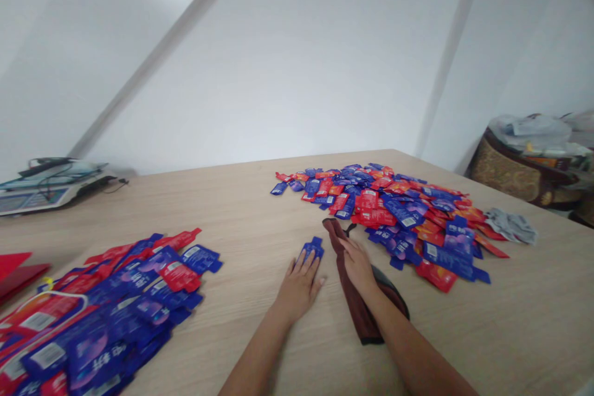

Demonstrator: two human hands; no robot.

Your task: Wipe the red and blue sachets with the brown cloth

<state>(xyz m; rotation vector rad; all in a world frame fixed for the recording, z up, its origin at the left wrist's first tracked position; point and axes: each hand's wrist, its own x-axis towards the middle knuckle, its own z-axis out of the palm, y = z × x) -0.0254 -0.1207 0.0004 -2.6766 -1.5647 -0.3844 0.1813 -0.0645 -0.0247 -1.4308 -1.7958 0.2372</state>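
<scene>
Blue packet beneath left hand, fingers loosely spread | right hand on maroon cloth, grip unclear | step: seemingly steadying packet | lifting would need fingertips under its edge

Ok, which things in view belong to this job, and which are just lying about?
Likely in the job:
blue packet under the left hand
maroon fabric piece under the right hand
left packet pile
right packet pile

Seemingly lying about:
white device
crumpled grey cloth
plastic bags
</scene>
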